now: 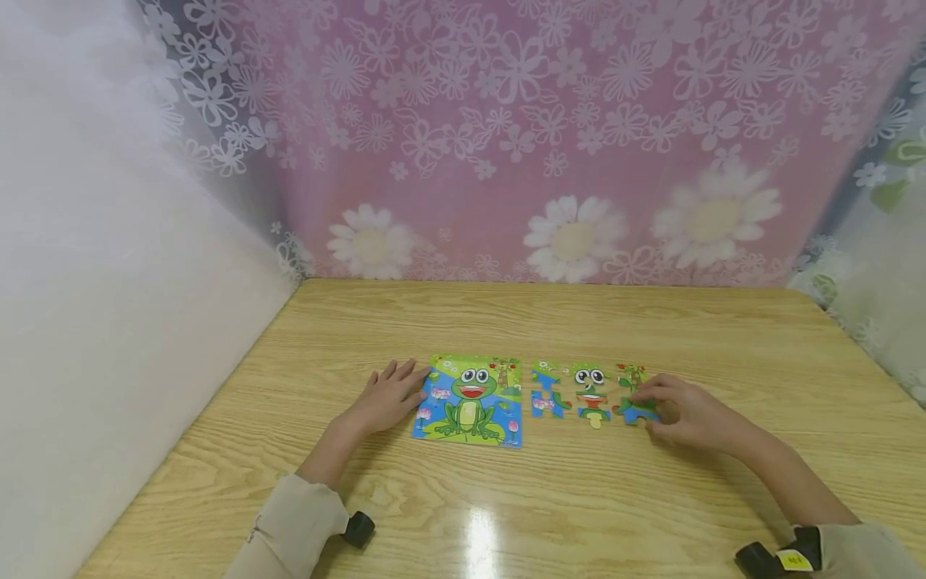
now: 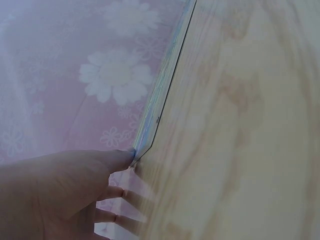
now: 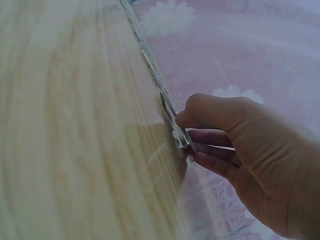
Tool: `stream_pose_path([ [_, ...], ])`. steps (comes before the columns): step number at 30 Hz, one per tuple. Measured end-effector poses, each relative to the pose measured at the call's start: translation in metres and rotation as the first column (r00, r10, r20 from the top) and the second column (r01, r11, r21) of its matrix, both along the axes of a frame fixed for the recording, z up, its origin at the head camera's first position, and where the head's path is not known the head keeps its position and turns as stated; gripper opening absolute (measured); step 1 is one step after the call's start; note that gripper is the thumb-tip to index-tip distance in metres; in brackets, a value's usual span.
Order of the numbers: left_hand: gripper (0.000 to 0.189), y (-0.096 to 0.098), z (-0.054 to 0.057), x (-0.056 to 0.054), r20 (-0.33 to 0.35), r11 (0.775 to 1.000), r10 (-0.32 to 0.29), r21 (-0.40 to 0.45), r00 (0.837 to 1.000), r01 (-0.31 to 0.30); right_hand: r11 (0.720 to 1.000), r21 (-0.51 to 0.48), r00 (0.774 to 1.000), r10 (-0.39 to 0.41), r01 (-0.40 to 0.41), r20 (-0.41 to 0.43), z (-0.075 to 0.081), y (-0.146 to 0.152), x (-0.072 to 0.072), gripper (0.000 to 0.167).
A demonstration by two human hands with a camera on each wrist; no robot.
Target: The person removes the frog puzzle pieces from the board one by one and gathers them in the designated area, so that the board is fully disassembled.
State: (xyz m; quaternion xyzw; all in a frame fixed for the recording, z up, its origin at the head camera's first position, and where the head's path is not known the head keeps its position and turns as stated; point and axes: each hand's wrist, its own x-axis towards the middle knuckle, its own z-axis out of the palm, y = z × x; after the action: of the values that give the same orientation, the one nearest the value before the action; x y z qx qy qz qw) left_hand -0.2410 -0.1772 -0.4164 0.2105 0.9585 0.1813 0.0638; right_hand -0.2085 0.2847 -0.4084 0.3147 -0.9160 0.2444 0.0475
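Observation:
A finished frog picture (image 1: 469, 402) lies flat on the table. My left hand (image 1: 387, 400) rests at its left side with fingers spread, the thumb (image 2: 120, 159) touching its edge. To the right lie several loose jigsaw pieces in rough columns: blue pieces with flowers (image 1: 547, 404), and frog face and belly pieces (image 1: 592, 396) in the middle. My right hand (image 1: 687, 414) is at the right column, its thumb and fingers pinching a blue-and-green jigsaw piece (image 1: 640, 413) at the lower end. The fingers partly cover that piece. Above it sits a piece with a tree (image 1: 632, 373).
The wooden table (image 1: 463, 490) runs back to a pink flowered cloth (image 1: 463, 161). A white wall surface (image 1: 108, 322) borders the left side, and a pale flowered cloth (image 1: 890, 265) the right. Black bands (image 1: 358, 530) sit at both wrists.

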Motion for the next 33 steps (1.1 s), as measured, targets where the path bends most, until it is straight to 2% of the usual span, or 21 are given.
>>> stream_pose_path([
  [10,0.05,-0.0005,-0.0005,-0.0007,0.003,1.0,0.002,0.004,1.0,-0.002,1.0,0.002,1.0,0.004,-0.004,-0.007,-0.0011,0.001,0.0008,0.035],
  [19,0.05,-0.0003,-0.0004,0.0,0.007,1.0,0.003,0.001,1.0,-0.003,1.0,0.009,1.0,-0.002,0.002,0.031,-0.004,0.003,-0.0008,0.033],
  [33,0.05,-0.0004,-0.0012,-0.0005,-0.004,1.0,0.001,-0.003,1.0,-0.001,1.0,0.001,0.999,0.008,-0.008,0.047,-0.0078,0.005,-0.0028,0.033],
])
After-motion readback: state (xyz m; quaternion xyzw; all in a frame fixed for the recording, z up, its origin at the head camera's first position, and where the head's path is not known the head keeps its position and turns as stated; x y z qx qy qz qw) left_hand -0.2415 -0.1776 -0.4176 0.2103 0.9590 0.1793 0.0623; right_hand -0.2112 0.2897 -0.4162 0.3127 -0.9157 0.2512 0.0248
